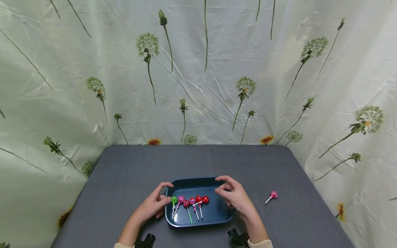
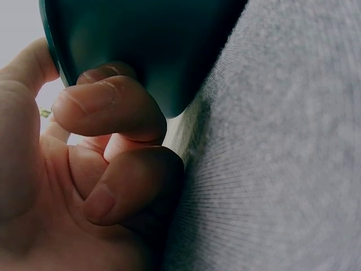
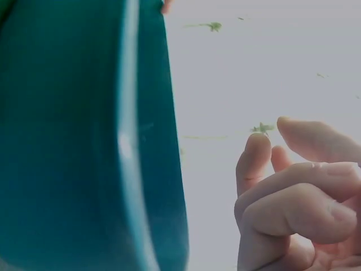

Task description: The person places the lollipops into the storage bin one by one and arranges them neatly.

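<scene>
A dark blue rectangular tray point(image 1: 214, 220) sits on the grey table in front of the person. Several wrapped lollipops lie together in its left half, among them a green lollipop point(image 1: 174, 199), a pink lollipop point(image 1: 181, 199) and a red lollipop point(image 1: 205, 199). The left hand point(image 1: 152, 206) grips the tray's left end, thumb at the rim and index finger by the far corner; in the left wrist view its other fingers curl beside the tray wall point(image 2: 146, 51). Over the tray's right end, the right hand point(image 1: 234, 196) hovers with bent fingers and nothing between them.
One more pink lollipop point(image 1: 273, 195) lies on the table to the right of the right hand. The grey cloth-covered table point(image 1: 149, 162) ends at a pale curtain point(image 1: 198, 86) printed with dandelions. Black wrist straps point(image 1: 238, 237) show below the hands.
</scene>
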{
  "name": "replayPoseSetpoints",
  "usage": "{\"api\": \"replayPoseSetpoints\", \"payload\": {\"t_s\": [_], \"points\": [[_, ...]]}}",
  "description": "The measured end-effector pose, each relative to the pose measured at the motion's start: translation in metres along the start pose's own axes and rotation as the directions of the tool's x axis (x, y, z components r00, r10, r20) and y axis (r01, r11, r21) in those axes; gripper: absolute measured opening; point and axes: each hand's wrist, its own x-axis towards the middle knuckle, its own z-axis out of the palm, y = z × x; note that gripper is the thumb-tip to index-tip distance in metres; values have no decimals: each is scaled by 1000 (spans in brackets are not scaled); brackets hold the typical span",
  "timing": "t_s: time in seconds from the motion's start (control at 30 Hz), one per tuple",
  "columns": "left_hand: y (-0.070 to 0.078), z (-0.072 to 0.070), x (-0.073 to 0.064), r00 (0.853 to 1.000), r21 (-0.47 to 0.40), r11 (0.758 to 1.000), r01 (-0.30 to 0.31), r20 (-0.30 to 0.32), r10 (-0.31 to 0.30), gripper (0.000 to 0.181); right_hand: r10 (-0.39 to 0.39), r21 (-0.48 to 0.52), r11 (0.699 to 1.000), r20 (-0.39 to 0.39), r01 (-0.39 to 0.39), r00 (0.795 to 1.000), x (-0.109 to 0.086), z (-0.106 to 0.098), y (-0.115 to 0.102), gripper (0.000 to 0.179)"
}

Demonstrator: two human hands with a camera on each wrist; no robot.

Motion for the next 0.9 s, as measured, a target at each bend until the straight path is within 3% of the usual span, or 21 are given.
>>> {"api": "replayPoseSetpoints", "payload": {"t_s": [0.23, 0.67, 0.9], "points": [[-1, 0, 0, 1000, 4, 1000, -24, 9, 24, 55, -1, 47, 999, -36, 3, 999, -4, -23, -1, 52], [0, -2, 0, 998, 3, 998, -61, 15, 60, 54, 25, 78, 997, -210, -9, 977, -5, -52, 12, 42], [-4, -1, 1, 999, -8, 999, -39, 8, 39, 52, 27, 57, 998, -264, -12, 964, -10, -76, 21, 44]]}}
